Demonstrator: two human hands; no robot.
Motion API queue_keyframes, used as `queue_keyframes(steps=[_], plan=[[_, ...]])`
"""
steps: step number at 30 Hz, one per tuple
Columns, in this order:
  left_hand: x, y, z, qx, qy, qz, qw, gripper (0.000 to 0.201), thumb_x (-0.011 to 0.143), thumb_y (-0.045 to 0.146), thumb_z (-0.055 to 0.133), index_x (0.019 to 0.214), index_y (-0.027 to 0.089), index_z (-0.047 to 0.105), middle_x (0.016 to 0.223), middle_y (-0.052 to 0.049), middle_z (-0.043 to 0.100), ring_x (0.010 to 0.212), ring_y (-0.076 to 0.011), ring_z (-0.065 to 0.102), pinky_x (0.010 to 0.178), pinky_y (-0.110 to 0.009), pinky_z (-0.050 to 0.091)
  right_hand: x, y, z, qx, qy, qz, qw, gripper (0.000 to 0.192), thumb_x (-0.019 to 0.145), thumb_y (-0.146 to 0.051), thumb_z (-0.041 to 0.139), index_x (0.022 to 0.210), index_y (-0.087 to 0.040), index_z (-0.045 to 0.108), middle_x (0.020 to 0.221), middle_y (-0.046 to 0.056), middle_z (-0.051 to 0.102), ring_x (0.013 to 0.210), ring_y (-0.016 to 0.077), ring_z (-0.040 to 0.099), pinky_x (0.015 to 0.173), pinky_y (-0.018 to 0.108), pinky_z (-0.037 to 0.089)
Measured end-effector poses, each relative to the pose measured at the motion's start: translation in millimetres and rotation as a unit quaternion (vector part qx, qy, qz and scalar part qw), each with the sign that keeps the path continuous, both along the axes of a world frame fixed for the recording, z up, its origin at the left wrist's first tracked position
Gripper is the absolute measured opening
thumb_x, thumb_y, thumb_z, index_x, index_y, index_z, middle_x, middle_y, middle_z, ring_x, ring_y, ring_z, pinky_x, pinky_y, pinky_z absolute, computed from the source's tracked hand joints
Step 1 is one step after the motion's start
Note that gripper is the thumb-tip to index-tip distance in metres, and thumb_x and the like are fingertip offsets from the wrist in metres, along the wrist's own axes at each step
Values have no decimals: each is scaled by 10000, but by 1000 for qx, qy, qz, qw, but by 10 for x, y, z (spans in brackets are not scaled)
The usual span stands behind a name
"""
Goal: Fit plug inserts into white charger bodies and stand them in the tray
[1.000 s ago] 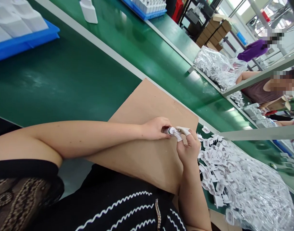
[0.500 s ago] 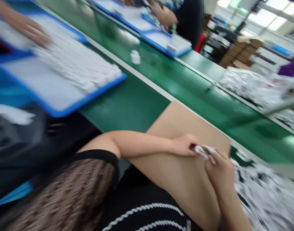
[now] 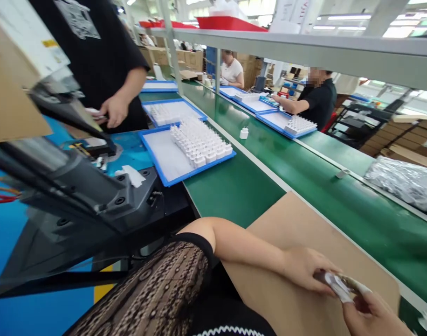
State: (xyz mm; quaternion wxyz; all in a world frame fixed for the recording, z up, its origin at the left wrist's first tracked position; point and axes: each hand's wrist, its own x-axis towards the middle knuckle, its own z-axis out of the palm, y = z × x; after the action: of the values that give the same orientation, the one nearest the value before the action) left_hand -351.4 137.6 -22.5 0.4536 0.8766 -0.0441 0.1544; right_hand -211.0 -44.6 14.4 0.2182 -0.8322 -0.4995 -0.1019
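Note:
Low at the right, my left hand point(image 3: 309, 270) has its fingers closed around one end of a small white part point(image 3: 338, 285) with a brownish strip. My right hand point(image 3: 370, 315) pinches the other end, its lower part cut off by the frame edge. The fingers partly hide the part, and its exact kind is not clear. Both hands are above a brown cardboard sheet point(image 3: 297, 233) on the green bench.
Blue-rimmed trays point(image 3: 164, 172) hold rows of white plastic pieces. A single white piece point(image 3: 244, 133) stands on the green belt point(image 3: 269, 144). At left, a co-worker's hand point(image 3: 115, 109) is beside a grey machine point(image 3: 91, 182). A shelf point(image 3: 304, 51) spans overhead.
The view has swung left and up, so my hands appear lower and farther right. Both still hold the white part. The co-worker's hand has left the tray of white pieces.

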Motion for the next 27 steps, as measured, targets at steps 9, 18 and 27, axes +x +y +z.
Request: queue_keyframes(steps=[9,18,27], plan=[[-238,-20,83,90,-69,-10,994,345,1055,361,563,1311,159,674,1295,-138,731,1196,-258,705,1069,-409,550,-667,45,101,73,129,-46,988,296,778,-203,544,1034,-203,692,725,6,653,628,182,604,596,279,461],[-322,-136,106,76,-62,53,994,352,987,416,603,1251,210,712,1200,-104,770,1063,-256,740,958,-386,590,123,-78,459,-53,120,-217,967,344,994,-277,572,1305,-139,620,1214,176,703,1119,252,654,967,410,497],[235,501,490,48,134,194,971,448,799,625,670,1113,306,696,950,70,796,924,-270,752,766,-322,566,479,-252,562,-84,174,-333,923,339,928,-242,698,1242,-125,646,1282,133,645,1025,220,662,925,377,530]])
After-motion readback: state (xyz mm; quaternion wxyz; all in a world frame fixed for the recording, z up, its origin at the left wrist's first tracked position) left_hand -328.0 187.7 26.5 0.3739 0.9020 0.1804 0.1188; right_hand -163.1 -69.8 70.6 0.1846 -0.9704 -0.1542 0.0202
